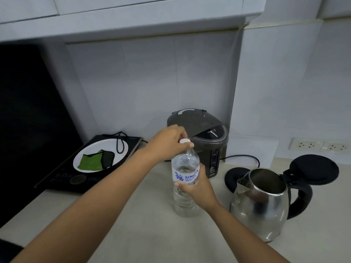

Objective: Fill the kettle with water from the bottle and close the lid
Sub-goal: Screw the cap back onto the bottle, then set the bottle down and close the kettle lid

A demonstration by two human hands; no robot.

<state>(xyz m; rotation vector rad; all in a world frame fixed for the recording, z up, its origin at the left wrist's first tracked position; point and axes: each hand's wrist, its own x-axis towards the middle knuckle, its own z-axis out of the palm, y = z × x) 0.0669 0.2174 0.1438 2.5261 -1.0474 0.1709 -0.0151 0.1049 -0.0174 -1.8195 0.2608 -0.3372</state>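
Kettle of polished stainless steel with black handle [263, 204] stands on the pale countertop [144, 230], right of centre, its round black lid [313, 170] hinged back and upright, mouth open. Black round base [232, 176] lies just behind it, cord running off toward the wall. Clear plastic water bottle with white-and-blue label [185, 179] stands upright just left of the kettle, bottom on the counter. Right hand [198, 187] wrapped round the bottle's middle, below the label. Left hand [171, 142] over the top, fingertips pinched on the white screw cap [184, 141]. Dark grey electric thermo pot [201, 133] behind the bottle against the wall. At left, black induction hob [66, 179] carrying a white plate [89, 149] with a green and black cloth [96, 160] on it
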